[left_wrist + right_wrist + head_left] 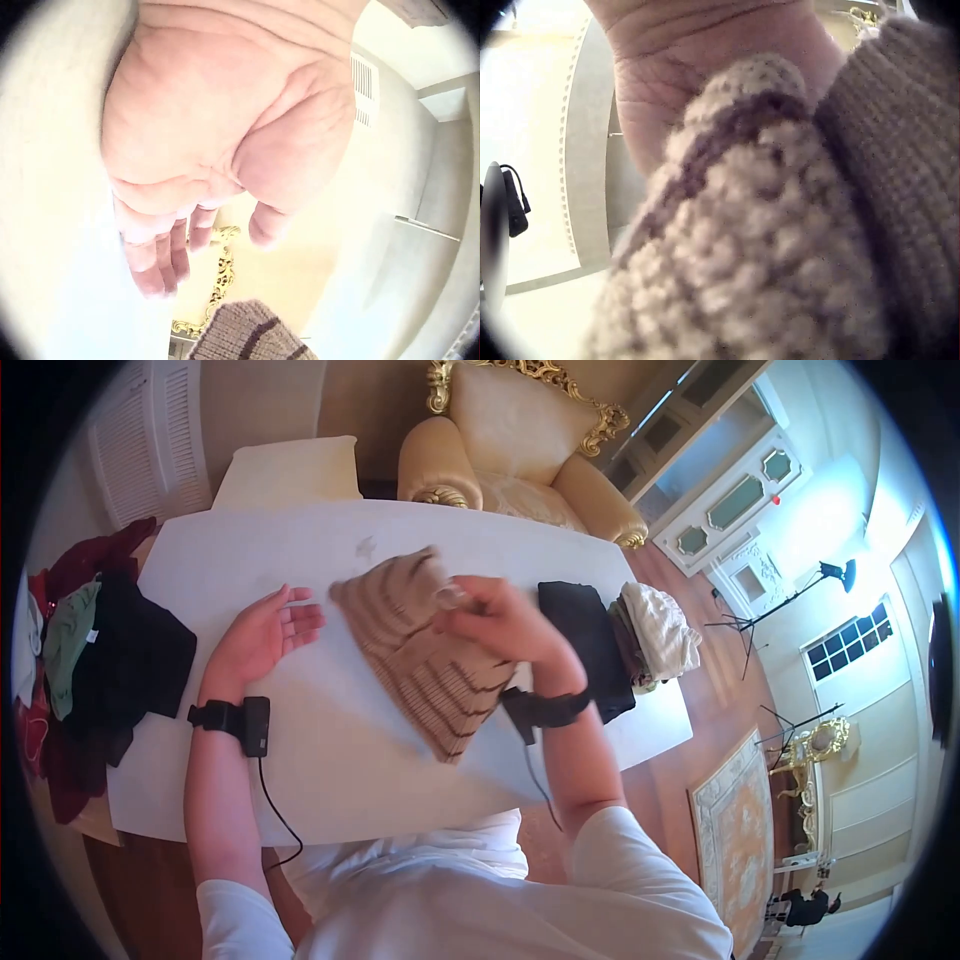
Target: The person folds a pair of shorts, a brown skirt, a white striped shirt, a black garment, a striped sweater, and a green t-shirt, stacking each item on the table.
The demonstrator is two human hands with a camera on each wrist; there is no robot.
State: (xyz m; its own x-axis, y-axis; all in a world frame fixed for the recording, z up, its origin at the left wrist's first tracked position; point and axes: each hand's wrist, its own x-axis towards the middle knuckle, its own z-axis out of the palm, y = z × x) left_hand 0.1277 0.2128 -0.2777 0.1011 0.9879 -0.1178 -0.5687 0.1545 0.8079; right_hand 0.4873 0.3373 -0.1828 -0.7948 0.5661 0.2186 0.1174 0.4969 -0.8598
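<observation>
My right hand [510,622] grips a tan knit garment [455,705] with dark stripes, folded into a compact shape over the middle of the white table [270,780]. In the right wrist view, the chunky knit [757,225] fills most of the picture and hides my fingers behind it. Left of the garment, my left hand [262,635] is held apart from it, palm turned inward and fingers loosely extended. The left wrist view shows that palm [210,112] bare, with a striped corner of the knit [251,334] below the fingers.
Folded black cloth [585,645] lies at the table's right, beside a stack topped by a white garment [660,630]. At the left edge are loose black [140,650], green [70,640] and maroon clothes. A gold-trimmed armchair [520,435] and a pale stool [290,472] stand beyond the table.
</observation>
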